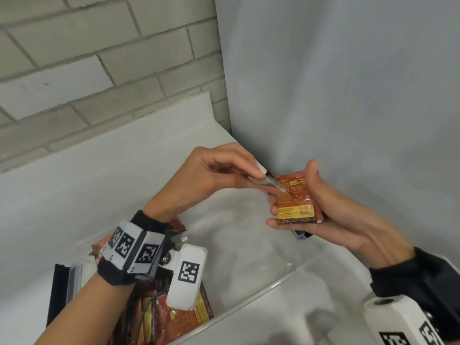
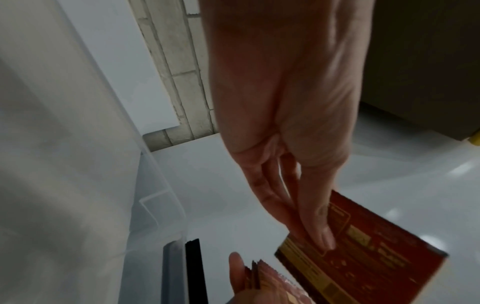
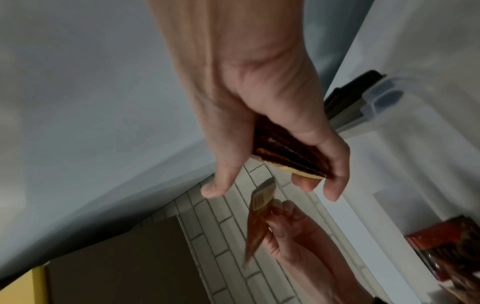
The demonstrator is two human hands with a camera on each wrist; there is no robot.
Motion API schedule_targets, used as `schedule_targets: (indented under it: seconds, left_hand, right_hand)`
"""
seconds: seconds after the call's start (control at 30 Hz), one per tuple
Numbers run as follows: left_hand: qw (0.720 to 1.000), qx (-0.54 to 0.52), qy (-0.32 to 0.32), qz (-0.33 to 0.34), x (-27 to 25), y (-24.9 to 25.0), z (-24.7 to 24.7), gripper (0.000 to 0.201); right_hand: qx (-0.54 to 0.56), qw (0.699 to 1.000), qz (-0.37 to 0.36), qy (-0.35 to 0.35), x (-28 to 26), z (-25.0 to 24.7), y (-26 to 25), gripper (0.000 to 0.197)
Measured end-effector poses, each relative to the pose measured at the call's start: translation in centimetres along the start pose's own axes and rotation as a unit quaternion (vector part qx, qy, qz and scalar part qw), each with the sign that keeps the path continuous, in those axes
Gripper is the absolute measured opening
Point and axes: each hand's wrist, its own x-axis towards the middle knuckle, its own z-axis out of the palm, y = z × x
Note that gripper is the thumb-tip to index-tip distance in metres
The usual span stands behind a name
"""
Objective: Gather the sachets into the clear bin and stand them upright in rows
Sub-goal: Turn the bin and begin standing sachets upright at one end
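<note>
My right hand [image 1: 292, 192] grips a stack of red sachets [image 1: 296, 202] upright above the far right corner of the clear bin [image 1: 273, 287]; the stack's edges [image 3: 288, 152] show between thumb and fingers in the right wrist view. My left hand [image 1: 258, 179] pinches a single red sachet [image 1: 270, 183] by its end, edge-on, its tip against the stack's front. From the left wrist, that sachet [image 2: 363, 257] lies under my fingertips [image 2: 324, 240]. More red sachets [image 1: 174, 314] lie loose in the bin's near left part, partly hidden by my left wrist.
The bin sits on a white counter [image 1: 74, 185] in a corner between a grey brick wall [image 1: 99, 58] and a plain grey wall [image 1: 348, 83]. A black clip [image 1: 59, 290] is on the bin's left end, another [image 1: 302, 235] below my right hand.
</note>
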Motion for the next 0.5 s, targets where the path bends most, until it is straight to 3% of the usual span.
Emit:
schedule_targets:
  seconds: [0.13, 0.23, 0.5]
  left_hand:
    - [1.000, -0.004, -0.026, -0.006, -0.1, -0.2, -0.2, 0.014]
    - [0.999, -0.004, -0.037, -0.022, -0.2, -0.5, -0.2, 0.017]
    - [0.997, -0.012, 0.011, -0.075, 0.0, 0.0, -0.5, 0.020]
  right_hand:
    - [0.002, 1.000, 0.013, -0.022, -0.2, 0.8, 0.2, 0.060]
    - [-0.017, 1.000, 0.024, -0.010, -0.8, 1.6, -0.3, 0.023]
    - [0.002, 1.000, -0.019, 0.023, 0.0, 1.1, -0.1, 0.015]
